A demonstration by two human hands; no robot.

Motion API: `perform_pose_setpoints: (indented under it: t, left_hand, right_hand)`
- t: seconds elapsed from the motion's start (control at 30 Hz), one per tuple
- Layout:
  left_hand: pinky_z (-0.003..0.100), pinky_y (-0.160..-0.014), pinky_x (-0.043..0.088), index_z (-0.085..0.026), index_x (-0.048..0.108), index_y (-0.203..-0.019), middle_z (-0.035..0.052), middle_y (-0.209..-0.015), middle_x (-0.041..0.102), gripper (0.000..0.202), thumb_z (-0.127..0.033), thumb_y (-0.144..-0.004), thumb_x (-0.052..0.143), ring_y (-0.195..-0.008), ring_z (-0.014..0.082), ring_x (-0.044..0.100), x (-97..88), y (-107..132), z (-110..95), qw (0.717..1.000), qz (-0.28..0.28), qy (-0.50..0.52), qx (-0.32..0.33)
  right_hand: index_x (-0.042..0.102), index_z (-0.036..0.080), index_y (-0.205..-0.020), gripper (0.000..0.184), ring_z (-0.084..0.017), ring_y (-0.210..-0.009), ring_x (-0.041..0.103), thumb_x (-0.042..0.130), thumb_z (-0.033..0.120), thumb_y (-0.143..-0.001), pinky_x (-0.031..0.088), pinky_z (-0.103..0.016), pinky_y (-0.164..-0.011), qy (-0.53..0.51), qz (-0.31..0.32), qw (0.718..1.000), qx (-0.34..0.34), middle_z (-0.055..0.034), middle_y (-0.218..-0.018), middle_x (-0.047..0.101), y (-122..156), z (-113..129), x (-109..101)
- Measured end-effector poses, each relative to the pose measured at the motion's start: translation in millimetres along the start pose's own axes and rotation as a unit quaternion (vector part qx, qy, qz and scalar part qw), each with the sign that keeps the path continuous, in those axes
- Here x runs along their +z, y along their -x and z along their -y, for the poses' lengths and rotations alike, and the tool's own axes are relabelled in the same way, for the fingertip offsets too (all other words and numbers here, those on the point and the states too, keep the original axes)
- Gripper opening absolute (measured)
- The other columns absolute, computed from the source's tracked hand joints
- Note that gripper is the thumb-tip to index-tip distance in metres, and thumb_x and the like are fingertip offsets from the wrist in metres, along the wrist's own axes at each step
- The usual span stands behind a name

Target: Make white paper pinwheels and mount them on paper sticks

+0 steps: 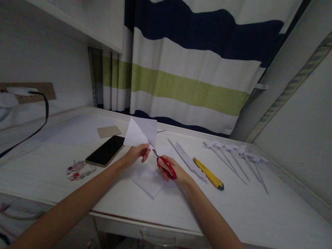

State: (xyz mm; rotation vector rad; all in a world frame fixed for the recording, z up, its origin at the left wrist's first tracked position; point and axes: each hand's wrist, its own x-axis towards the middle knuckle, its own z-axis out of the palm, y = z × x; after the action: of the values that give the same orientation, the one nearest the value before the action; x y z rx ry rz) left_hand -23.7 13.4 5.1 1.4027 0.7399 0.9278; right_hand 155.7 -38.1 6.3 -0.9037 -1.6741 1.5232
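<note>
Sheet (141,133) is held up near the middle of the frame, above the desk (180,212); my left hand (137,154) has hold of its bottom edge near the lower right corner, thumb and index nearly together, other fingers loosely curled. My right hand (167,168) is closed round the red handles of the scissors (168,168), just right of and below the sheet. Key relation: from the right hand, the sheet lies toward the upper left; scissors' long axis slants that same way, roughly in line with the diagonal across the sheet. Blades look a bit apart, tips at the sheet's lower right corner; can't tell if they touch paper. Left hand is the nearer one to the sheet. Sheet looks white, plain, squarish, thin, one half lighter and the other greyer along that diagonal, likely a crease. Lower sheet (150,184) is flat on the desk under my hands, corner toward the bottom of the frame. Phone (105,150) left of centre; sticks (187,159) and yellow knife (208,173) right of centre.
</note>
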Motion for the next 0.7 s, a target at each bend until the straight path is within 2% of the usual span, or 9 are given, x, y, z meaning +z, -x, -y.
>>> perform_pose_setpoints:
  t: [0.33,0.53,0.7]
  left_hand:
    - [0.028,-0.060,0.048,-0.012,0.052,-0.097,0.0040,-0.087,0.056,0.024,-0.030,-0.084,0.044,-0.069,0.0120,0.056,1.3,-1.4,0.6,0.999,-0.024,0.016,0.014]
    - [0.024,-0.054,0.046,-0.011,0.052,-0.092,0.0021,-0.079,0.056,0.024,-0.032,-0.084,0.043,-0.061,0.0095,0.054,1.4,-2.0,0.9,0.997,-0.070,0.024,0.036]
    - [0.026,-0.056,0.047,-0.012,0.052,-0.093,0.0026,-0.082,0.056,0.024,-0.032,-0.084,0.043,-0.064,0.0104,0.055,1.9,-2.5,1.3,0.993,-0.107,0.021,0.044]
  right_hand:
    - [0.052,0.011,-0.086,0.022,-0.003,-0.041,0.045,0.042,0.031,-0.085,0.038,-0.016,-0.037,0.002,-0.012,1.000,-0.003,0.0037,-0.063,0.052,1.5,4.4,4.3]
    - [0.052,0.011,-0.086,0.021,-0.003,-0.040,0.043,0.042,0.030,-0.085,0.037,-0.015,-0.036,0.006,-0.009,1.000,-0.002,0.0042,-0.062,0.051,0.0,-0.8,0.9]
    - [0.052,0.011,-0.086,0.021,-0.003,-0.039,0.043,0.042,0.030,-0.085,0.036,-0.015,-0.035,0.010,-0.007,1.000,0.000,0.0044,-0.061,0.051,-1.5,-5.4,-1.0]
